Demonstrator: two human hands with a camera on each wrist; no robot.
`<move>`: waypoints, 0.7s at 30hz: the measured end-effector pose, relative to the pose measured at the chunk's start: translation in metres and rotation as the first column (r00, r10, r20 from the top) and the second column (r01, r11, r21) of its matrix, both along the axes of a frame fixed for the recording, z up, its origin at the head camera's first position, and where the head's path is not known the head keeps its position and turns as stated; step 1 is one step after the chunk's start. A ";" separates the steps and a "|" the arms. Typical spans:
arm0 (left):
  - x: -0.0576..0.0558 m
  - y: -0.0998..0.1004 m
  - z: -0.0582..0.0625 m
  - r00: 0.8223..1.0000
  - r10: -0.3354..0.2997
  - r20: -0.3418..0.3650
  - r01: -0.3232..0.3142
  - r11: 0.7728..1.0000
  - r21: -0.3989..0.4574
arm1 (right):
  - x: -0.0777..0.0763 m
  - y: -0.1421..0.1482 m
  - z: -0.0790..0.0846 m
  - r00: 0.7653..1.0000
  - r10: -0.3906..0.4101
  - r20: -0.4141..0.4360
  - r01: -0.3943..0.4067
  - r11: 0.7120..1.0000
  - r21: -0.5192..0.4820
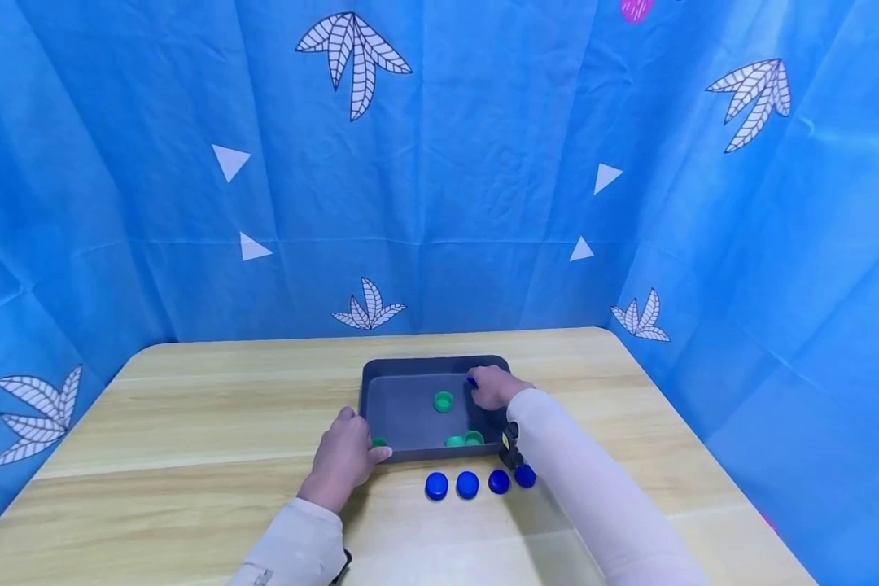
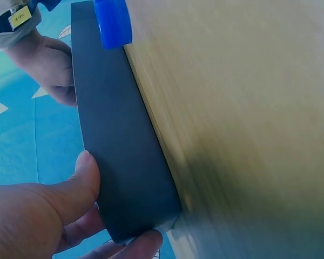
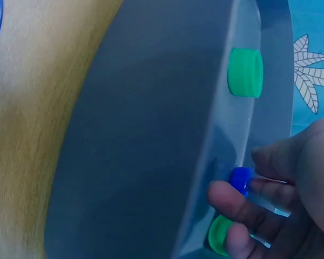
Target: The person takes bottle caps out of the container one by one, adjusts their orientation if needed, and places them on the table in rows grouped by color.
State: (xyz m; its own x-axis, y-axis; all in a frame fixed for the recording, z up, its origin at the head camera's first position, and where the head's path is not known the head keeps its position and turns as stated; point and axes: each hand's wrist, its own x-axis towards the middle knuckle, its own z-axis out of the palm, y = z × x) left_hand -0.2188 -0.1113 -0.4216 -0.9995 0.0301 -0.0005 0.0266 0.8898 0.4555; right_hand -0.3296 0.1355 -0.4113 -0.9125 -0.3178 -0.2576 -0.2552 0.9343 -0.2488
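Note:
My left hand grips the dark grey tray at its front left corner, the thumb over the rim and the fingers round the outside, as the left wrist view shows. Inside the tray at its right end, my right hand pinches a blue bottle cap between thumb and fingers. A green bottle cap lies mid-tray, open side up. Two more green caps sit along the front wall, and another green cap is partly hidden by my left thumb.
On the wooden table, several blue caps stand in a row just in front of the tray. The rightmost blue cap lies beside my right forearm. A blue patterned curtain hangs behind and to the sides.

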 end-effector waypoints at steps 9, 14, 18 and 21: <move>-0.001 0.001 -0.001 1.000 0.002 -0.009 -0.002 1.000 -0.005 | -0.001 0.004 0.004 0.997 0.033 -0.067 -0.037 0.997 -0.062; -0.002 0.000 -0.001 1.000 0.003 -0.015 -0.003 1.000 -0.006 | 0.001 0.005 0.002 0.997 0.017 -0.076 -0.021 0.999 -0.049; -0.001 0.000 -0.002 1.000 -0.001 -0.012 0.001 1.000 -0.005 | 0.005 0.005 -0.004 0.995 0.050 -0.088 -0.050 0.999 0.006; -0.001 0.000 -0.003 1.000 -0.003 -0.012 0.003 1.000 -0.012 | 0.009 0.005 -0.006 0.993 0.066 -0.093 -0.064 0.998 0.022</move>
